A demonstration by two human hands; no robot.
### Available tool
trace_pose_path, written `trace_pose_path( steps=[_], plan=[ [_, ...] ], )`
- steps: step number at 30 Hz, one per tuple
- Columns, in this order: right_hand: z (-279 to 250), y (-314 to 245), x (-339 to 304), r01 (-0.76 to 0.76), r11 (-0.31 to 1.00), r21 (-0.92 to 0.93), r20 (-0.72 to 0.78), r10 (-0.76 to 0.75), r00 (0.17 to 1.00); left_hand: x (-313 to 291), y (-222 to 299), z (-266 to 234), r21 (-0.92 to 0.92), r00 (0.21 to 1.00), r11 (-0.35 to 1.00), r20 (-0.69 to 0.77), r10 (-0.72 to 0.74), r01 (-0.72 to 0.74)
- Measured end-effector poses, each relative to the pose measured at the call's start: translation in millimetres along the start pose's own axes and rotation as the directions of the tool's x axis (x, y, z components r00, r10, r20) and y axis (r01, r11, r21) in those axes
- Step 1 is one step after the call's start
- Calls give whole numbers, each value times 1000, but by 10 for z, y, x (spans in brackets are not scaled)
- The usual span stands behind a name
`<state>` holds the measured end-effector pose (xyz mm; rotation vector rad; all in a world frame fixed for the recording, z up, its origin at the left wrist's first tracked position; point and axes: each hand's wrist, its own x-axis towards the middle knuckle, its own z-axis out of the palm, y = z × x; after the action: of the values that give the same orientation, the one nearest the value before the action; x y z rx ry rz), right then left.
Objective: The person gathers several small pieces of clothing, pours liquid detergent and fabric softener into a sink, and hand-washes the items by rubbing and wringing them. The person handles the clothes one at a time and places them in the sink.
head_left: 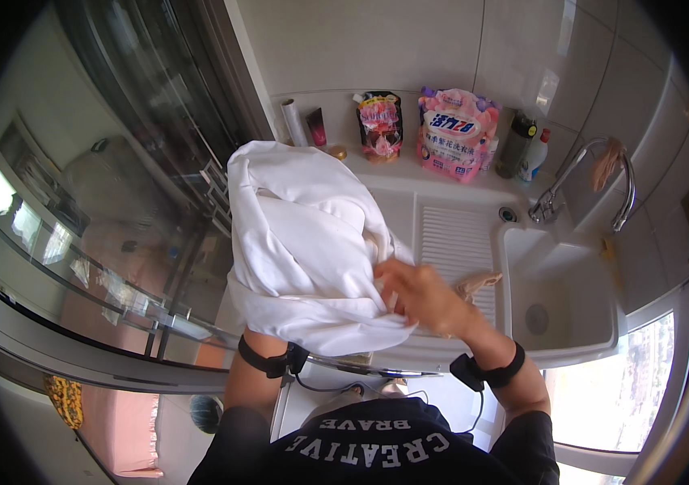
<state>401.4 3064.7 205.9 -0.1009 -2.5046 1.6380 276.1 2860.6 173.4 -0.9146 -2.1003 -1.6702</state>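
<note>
A large bundle of white cloth [304,242], folded and creased, hangs in front of me at the counter's left part. My left forearm [259,356] runs up beneath it, and the bundle rests over that arm. The cloth covers my left hand completely, so its fingers are hidden. At the bundle's right edge is my right hand [419,295], bent toward the folds. Its fingers are apart and a little blurred, with the tips against the cloth. A crumpled beige cloth [478,283] lies just right of that hand, on the ribbed washboard [454,234].
A white sink [559,299] with a curved faucet [623,194] is at the right; a brownish cloth [606,166] hangs on the faucet. Along the back stand a pink pouch [454,137], a dark pouch [379,129] and several bottles. Glass doors [118,202] rise at the left.
</note>
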Motion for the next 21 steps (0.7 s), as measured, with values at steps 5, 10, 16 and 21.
trace_pose_path(
  steps=[5, 10, 16, 21],
  plan=[
    [-9, 177, 489, 382, 910, 163, -252, -336, 908, -57, 34, 21, -16, 997, 998, 48, 67, -66],
    [-353, 21, 707, 135, 774, 619, -372, 137, 918, -97, -246, -106, 20, 967, 998, 249, -56, 53],
    [-1036, -228, 941, 377, 924, 61, -666, -243, 705, -31, -390, -275, 118, 466, 835, 784, -410, 537],
    [-783, -375, 987, 408, 900, 155, -698, -193, 690, 236, 101, -60, -109, 826, 904, 463, -322, 414]
  ],
)
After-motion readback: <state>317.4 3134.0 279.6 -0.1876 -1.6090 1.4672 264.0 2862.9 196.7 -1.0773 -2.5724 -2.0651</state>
